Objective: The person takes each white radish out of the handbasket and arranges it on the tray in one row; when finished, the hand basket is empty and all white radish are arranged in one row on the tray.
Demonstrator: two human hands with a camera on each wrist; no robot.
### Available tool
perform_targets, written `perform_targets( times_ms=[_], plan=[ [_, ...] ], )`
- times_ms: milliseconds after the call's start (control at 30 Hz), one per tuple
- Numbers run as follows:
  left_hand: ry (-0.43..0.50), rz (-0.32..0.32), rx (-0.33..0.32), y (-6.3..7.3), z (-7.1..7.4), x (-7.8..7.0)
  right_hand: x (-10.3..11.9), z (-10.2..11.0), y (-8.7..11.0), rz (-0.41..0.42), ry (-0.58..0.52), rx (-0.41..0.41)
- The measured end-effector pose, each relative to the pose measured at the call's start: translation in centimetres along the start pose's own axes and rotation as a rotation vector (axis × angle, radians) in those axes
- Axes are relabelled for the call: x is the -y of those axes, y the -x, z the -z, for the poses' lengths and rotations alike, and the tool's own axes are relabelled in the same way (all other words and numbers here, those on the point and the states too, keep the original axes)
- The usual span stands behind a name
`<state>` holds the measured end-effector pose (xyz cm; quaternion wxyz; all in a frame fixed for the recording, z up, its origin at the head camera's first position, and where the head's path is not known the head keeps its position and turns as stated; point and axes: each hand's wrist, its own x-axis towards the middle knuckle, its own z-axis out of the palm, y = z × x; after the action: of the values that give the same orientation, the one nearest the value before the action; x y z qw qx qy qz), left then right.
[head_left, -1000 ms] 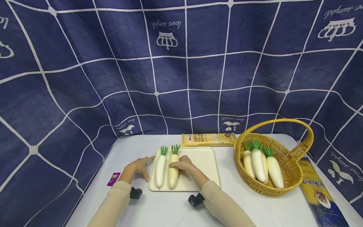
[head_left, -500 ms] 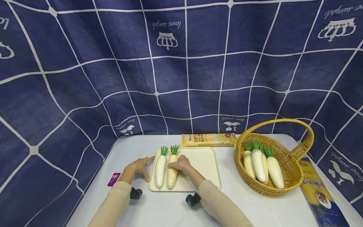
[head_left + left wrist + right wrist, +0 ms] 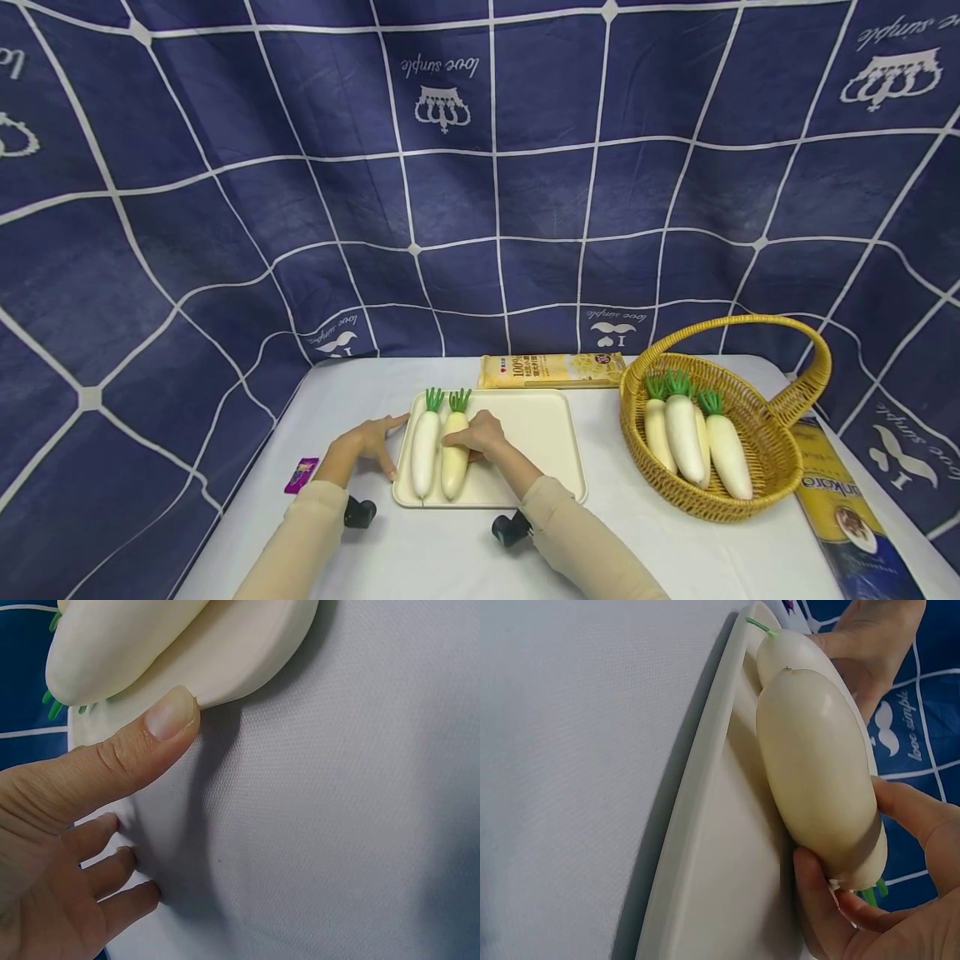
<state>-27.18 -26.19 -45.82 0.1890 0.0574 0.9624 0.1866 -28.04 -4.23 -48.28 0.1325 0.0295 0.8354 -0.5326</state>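
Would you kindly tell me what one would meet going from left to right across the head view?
Purple packet, left hand, white radish on the tray, yellowish radish held by the right hand, wicker basket, yellow-and-blue packet.

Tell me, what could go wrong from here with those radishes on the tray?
The held radish looks smooth and rounded, so it might roll if the right grip loosens. It lies close beside the whiter radish, so a sideways push could knock that one. The left grip is at the edge of the tray, so a jerk there might shift everything on it.
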Motion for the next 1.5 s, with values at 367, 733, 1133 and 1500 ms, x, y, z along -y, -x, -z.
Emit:
perform_targets(
  times_ms=[367,733,1133,1500],
  plan=[
    [0.011,0.009,0.009,0.3,0.3,-0.2,0.5,0.0,0.5,0.017,0.003,0.049],
    [-0.004,0.004,-0.004,0.1,-0.2,0.1,0.0,0.4,0.7,-0.025,-0.048,0.118],
    [0.0,-0.009,-0.005,0.1,-0.2,0.2,-0.8,1.2,0.7,-0.017,-0.075,0.147],
    [-0.003,-0.003,-0.001,0.3,0.1,-0.1,-1.1,3.5,1.6,-0.002,-0.077,0.143]
  ],
)
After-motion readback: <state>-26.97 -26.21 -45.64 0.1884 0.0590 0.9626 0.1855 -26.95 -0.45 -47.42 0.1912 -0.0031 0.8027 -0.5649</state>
